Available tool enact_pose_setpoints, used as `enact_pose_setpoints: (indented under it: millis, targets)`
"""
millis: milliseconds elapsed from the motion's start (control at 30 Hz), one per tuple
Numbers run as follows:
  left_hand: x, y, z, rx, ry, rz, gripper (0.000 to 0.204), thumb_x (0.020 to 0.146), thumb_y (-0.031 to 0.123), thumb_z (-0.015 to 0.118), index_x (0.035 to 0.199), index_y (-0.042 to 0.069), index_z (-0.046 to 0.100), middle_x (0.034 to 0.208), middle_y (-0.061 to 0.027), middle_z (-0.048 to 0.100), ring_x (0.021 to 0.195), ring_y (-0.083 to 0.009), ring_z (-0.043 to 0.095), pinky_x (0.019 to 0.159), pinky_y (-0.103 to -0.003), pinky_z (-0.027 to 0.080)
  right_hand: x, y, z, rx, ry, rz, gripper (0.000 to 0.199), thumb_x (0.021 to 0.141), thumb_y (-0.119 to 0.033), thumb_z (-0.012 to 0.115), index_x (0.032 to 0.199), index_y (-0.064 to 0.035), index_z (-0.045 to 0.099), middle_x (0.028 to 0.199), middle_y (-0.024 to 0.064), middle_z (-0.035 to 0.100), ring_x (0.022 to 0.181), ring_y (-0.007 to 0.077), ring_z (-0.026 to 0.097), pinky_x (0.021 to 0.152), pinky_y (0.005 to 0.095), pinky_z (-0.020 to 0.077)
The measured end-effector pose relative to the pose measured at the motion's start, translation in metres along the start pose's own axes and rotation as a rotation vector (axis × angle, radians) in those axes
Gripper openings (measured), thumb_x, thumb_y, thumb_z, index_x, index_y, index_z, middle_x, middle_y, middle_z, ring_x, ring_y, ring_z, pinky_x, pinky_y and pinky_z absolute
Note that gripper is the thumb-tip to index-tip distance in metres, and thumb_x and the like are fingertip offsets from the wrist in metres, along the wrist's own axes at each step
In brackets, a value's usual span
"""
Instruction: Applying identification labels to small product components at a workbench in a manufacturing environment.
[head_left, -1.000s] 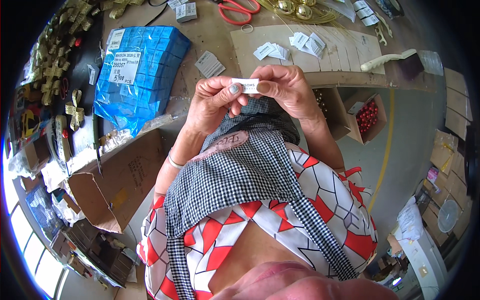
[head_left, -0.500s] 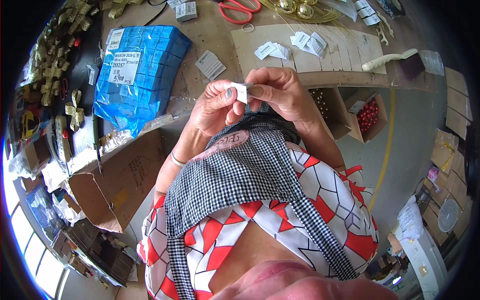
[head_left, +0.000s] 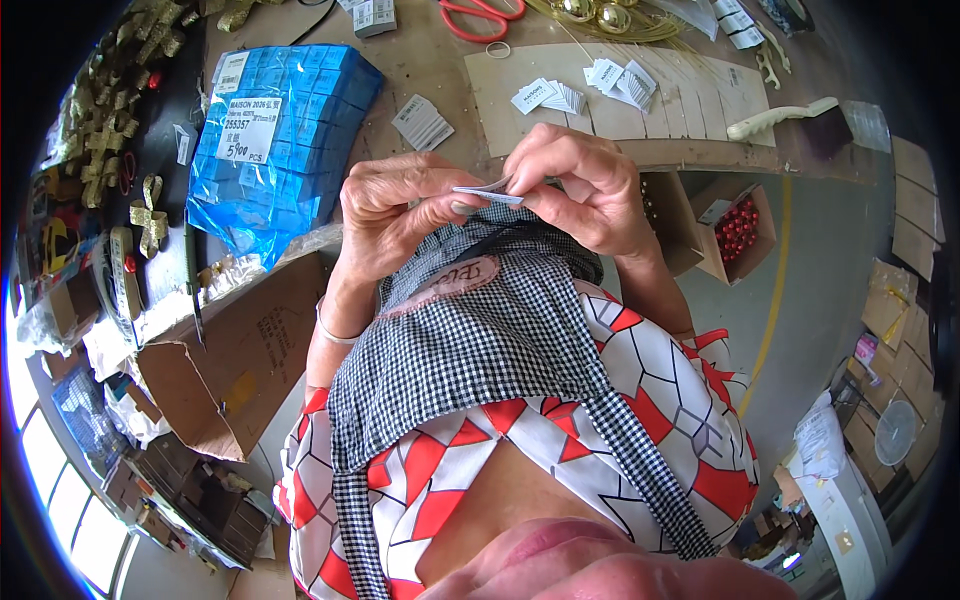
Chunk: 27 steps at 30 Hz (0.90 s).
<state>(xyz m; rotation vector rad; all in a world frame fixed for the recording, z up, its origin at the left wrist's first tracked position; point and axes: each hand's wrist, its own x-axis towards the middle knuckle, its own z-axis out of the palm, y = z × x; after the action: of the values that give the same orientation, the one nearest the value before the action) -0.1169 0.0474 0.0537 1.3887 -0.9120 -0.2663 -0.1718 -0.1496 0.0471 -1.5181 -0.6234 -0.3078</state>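
Observation:
Both my hands pinch a few small white cards (head_left: 490, 194) above my checked apron, near the table's front edge. My left hand (head_left: 410, 205) is closed on their left end, thumb below and fingers above. At the other end my right hand (head_left: 580, 190) grips them between thumb and fingertips. The cards are seen almost edge-on and look slightly bent, with a narrow gap between them. Beyond my hands, a small stack of printed cards (head_left: 422, 124) lies on the table. Two fanned piles of white tags, a left pile (head_left: 548, 96) and a right pile (head_left: 622, 82), rest on a cardboard sheet.
A blue plastic-wrapped pack (head_left: 285, 140) stands at the left. Red-handled scissors (head_left: 480, 18) and gold balls (head_left: 612, 18) lie at the back. A white-handled brush (head_left: 780, 122) is at the right. Below the table edge sit cartons, one with red berries (head_left: 737, 230).
The cards have turned from facing me to nearly edge-on. My left hand has rotated and shifted left; my right hand has moved slightly right, still pinching.

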Motion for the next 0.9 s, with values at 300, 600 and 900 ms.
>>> enact_pose_setpoints:
  millis: [300,600,900]
  targets:
    - [-0.001,-0.002,0.006,0.102,0.083,-0.005,0.016,0.073,0.006,0.067,0.086,-0.003,0.064,0.073,-0.0089,0.062,0.060,-0.0098,0.058,0.051,-0.019,0.046,0.006,-0.005,0.001,-0.271,0.072,-0.087,0.013,0.071,0.000,0.066,0.081,0.0011,0.057,0.070,0.0102,0.060,0.063,0.0178,0.059,0.055,0.0264,0.0459]
    - [-0.006,-0.028,-0.006,0.381,0.471,-0.096,0.026,0.070,-0.003,0.065,0.096,0.002,0.062,0.091,-0.0066,0.062,0.073,-0.0108,0.057,0.062,-0.021,0.046,0.005,0.018,-0.016,-0.489,0.278,0.180,0.006,0.077,-0.002,0.061,0.081,0.0009,0.057,0.070,0.0014,0.057,0.063,0.0069,0.051,0.058,0.0199,0.0419]
    - [-0.007,-0.047,-0.010,0.939,0.345,-0.101,0.049,0.064,0.013,0.072,0.109,0.003,0.054,0.103,-0.0160,0.057,0.096,-0.0330,0.052,0.085,-0.037,0.043,0.001,0.048,-0.037,-0.803,0.304,0.319,0.009,0.077,-0.004,0.062,0.083,-0.0005,0.056,0.062,0.0064,0.058,0.050,0.0145,0.055,0.047,0.0247,0.0425]
